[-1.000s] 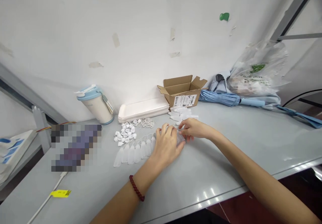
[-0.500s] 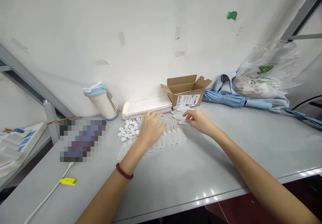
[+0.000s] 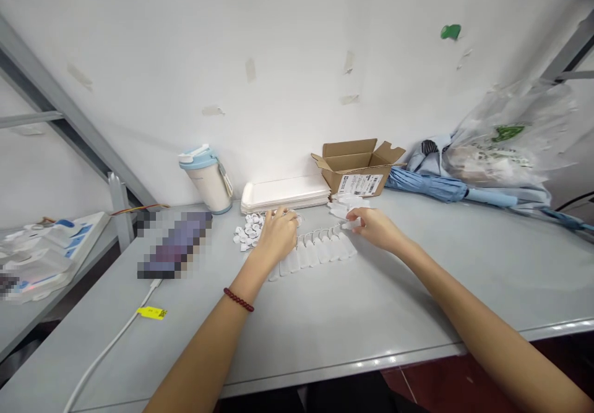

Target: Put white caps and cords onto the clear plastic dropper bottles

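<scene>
My left hand (image 3: 278,237) is lowered over the tabletop, its fingers bent down and drawn together; whatever is at their tips is hidden. Just left of it lies a pile of small white caps (image 3: 247,232). A row of flat, translucent white pieces with thin loops at the top (image 3: 325,252) lies between my hands, its left end partly behind my left hand. My right hand (image 3: 378,230) pinches a small translucent white piece (image 3: 350,224) between thumb and fingers at the row's right end. More such loose pieces (image 3: 346,203) are heaped just behind it.
Stacked white trays (image 3: 288,194) and an open cardboard box (image 3: 357,169) stand against the wall. A tilted cream tumbler (image 3: 211,185), a blurred-out device and its white cable (image 3: 109,345) are on the left. A folded blue umbrella (image 3: 427,184) and plastic bag (image 3: 515,135) lie right.
My left hand has come down, and its fingers have drawn in. My right hand has moved slightly toward the row's right end. The whole view has shifted to the left.
</scene>
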{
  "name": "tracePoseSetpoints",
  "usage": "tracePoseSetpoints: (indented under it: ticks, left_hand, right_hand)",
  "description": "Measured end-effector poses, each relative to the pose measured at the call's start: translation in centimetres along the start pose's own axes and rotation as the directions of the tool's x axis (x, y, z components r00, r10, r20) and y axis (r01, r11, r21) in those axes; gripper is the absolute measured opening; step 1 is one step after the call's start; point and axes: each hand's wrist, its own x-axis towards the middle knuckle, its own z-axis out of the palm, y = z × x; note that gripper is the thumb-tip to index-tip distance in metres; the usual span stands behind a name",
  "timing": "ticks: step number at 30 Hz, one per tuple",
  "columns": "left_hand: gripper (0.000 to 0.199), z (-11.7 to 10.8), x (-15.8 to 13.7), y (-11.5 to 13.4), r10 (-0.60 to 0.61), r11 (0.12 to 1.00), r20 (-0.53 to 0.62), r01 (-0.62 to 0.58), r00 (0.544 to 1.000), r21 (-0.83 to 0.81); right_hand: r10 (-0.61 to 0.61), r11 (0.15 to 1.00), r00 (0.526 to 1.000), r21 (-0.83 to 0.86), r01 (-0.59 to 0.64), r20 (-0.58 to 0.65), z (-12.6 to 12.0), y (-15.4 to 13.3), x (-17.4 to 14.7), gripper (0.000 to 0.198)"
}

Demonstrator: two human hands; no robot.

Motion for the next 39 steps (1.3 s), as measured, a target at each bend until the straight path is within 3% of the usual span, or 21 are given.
tracePoseSetpoints:
  ticks: [6,11,15,28,31,36,39]
  left_hand:
    - [0.030,-0.2,0.2,-0.4,-0.087,0.995,-0.070,0.083,0.994,-0.051]
    - [0.035,-0.1,0.4,-0.7,-0.182,0.979,-0.138,0.166,0.974,-0.118]
    - [0.036,0.3,0.5,-1.0,-0.229,0.966,-0.144,0.205,0.963,-0.159]
    - [0.043,0.1,0.8,-1.4,-0.285,0.930,-0.235,0.209,0.929,-0.302]
    - [0.045,-0.6,0.8,-0.8,-0.225,0.946,-0.278,0.141,0.934,-0.292]
    - [0.041,-1.7,0.3,1.5,0.068,0.991,-0.248,-0.093,0.966,-0.092]
    - [0.040,-2.1,0.1,2.6,0.155,0.983,-0.246,-0.173,0.957,-0.054]
  right_hand:
    - [0.001,1.000,0.999,-0.004,-0.001,-0.034,0.1,-0.4,-0.2,0.030]
    - [0.020,0.999,0.990,0.043,-0.014,-0.143,0.2,-0.2,-0.1,0.028]
    - [-0.043,0.995,0.981,0.083,0.059,-0.188,0.3,-0.3,-0.1,0.027]
    - [-0.121,0.977,0.965,0.143,0.157,-0.233,-0.1,-1.9,-1.0,0.024]
    - [-0.156,0.961,0.950,0.179,0.209,-0.272,-0.2,-2.6,-1.3,0.022]
    - [-0.245,0.908,0.927,0.268,0.322,-0.284,-0.4,-3.8,-1.8,0.022]
    - [-0.295,0.886,0.916,0.280,0.369,-0.273,-0.4,-4.2,-2.1,0.022]
